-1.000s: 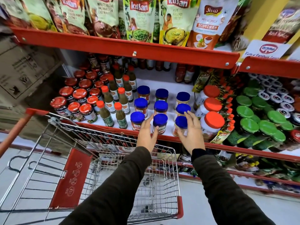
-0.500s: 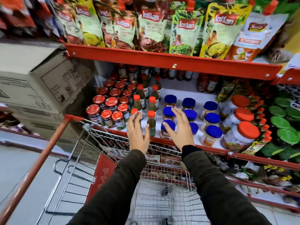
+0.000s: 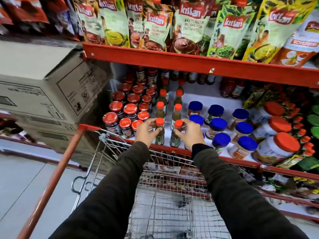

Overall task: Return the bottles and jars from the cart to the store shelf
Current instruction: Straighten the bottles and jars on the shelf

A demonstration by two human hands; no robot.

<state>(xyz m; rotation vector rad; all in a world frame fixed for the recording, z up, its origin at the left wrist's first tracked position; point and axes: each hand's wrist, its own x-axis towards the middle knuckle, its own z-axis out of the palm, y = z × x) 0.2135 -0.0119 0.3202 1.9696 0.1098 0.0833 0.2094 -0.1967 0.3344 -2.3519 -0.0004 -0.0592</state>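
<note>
Head view | left hand pinching neck of left bottle | right hand pinching right bottle | both upright at shelf front edge, 12 o'clock of cart | each hand on its own bottle

Nine blue-lidded jars stood on the store shelf in three rows of three, though the nearest one of the left row was mostly hidden behind the right hand. Three large orange-lidded jars stood to their right, and six orange-capped green sauce bottles to their left in two columns of three. Two hands showed, the left hand and the right, one at each front bottle. The red-lidded jars were too crowded to count, one wire cart stood below, and two cardboard boxes were stacked at the left.
</note>
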